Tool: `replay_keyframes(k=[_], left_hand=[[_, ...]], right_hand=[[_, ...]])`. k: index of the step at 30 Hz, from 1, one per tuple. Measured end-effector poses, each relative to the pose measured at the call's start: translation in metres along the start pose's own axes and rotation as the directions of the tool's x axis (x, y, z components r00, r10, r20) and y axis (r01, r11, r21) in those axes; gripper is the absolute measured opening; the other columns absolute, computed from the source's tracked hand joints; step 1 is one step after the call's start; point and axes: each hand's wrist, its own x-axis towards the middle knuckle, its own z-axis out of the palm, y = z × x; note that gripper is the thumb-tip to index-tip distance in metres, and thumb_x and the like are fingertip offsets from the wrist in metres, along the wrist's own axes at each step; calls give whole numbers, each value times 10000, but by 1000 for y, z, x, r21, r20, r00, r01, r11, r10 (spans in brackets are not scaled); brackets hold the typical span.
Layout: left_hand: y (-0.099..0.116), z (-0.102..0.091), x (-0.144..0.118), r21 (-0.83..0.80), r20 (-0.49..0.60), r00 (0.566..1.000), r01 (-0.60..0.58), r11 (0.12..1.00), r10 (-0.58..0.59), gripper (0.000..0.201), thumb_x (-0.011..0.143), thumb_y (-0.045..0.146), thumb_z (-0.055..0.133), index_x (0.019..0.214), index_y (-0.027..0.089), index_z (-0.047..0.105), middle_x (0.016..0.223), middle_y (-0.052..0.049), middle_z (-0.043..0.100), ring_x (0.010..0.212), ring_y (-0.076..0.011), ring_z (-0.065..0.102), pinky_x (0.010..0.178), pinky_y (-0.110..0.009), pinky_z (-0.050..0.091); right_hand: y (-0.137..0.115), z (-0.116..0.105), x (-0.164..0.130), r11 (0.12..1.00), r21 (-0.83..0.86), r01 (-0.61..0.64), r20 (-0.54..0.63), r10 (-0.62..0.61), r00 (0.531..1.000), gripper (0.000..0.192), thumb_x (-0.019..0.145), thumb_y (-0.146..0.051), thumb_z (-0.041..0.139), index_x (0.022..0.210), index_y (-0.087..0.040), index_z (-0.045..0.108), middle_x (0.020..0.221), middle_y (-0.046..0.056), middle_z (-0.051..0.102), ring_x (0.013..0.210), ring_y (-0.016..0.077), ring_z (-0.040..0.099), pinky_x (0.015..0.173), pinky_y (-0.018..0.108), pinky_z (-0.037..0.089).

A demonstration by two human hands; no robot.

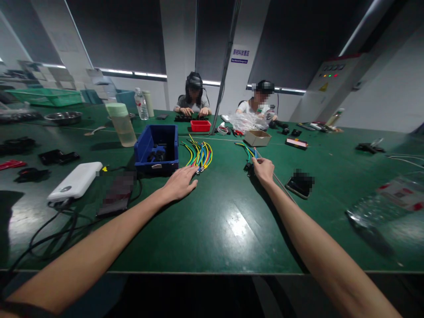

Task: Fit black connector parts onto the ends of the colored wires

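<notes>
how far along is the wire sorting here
Looks done: a larger wire bundle lies gathered beside the blue bin. In hand: the right hand grips a smaller wire bundle; the left hand rests flat by the larger one. What remains cannot be told.

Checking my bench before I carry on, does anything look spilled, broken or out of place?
Nothing stands out. The wire bundles lie in order by the left hand, the right hand grips a second bundle, and the blue bin sits upright.

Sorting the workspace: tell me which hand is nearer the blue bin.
Left. The left hand lies flat just right of the blue bin; the right hand is farther right, on a small wire bundle.
</notes>
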Motion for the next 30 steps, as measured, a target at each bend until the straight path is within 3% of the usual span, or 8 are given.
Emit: replay_keyframes(k=[8, 17, 24, 30], left_hand=[[3, -4, 2, -51, -75, 997, 26, 998, -30, 478, 853, 312, 484, 1293, 126, 478, 1304, -136, 536, 1221, -254, 480, 1052, -386, 354], [8, -10, 1, -73, -182, 971, 142, 987, -153, 343, 870, 291, 481, 1180, 163, 554, 1010, -110, 668, 910, -242, 638, 836, -345, 482], [7, -12, 2, -77, -263, 954, 126, 989, -142, 185, 891, 245, 469, 996, 183, 608, 912, -74, 680, 843, -210, 646, 780, -317, 477], [7, -14, 2, -129, -358, 923, 102, 986, -142, 162, 911, 258, 450, 945, 188, 592, 898, -55, 673, 821, -198, 635, 751, -305, 462]], right_hand=[[3, 2, 1, 999, 10, -32, 9, 32, 999, 382, 747, -410, 593, 952, -110, 710, 836, 154, 717, 800, 267, 661, 752, 331, 457], [6, 5, 2, 999, -1, -39, -24, 38, 999, 333, 715, -403, 640, 907, -132, 663, 798, 125, 709, 787, 262, 651, 743, 336, 455], [6, 4, 3, 999, -3, -45, 0, 45, 999, 317, 712, -397, 642, 886, -132, 666, 806, 130, 705, 798, 251, 648, 744, 322, 453], [6, 4, 2, 999, -6, -33, -6, 33, 999, 301, 703, -404, 645, 845, -141, 674, 798, 134, 703, 785, 252, 645, 733, 323, 452]])
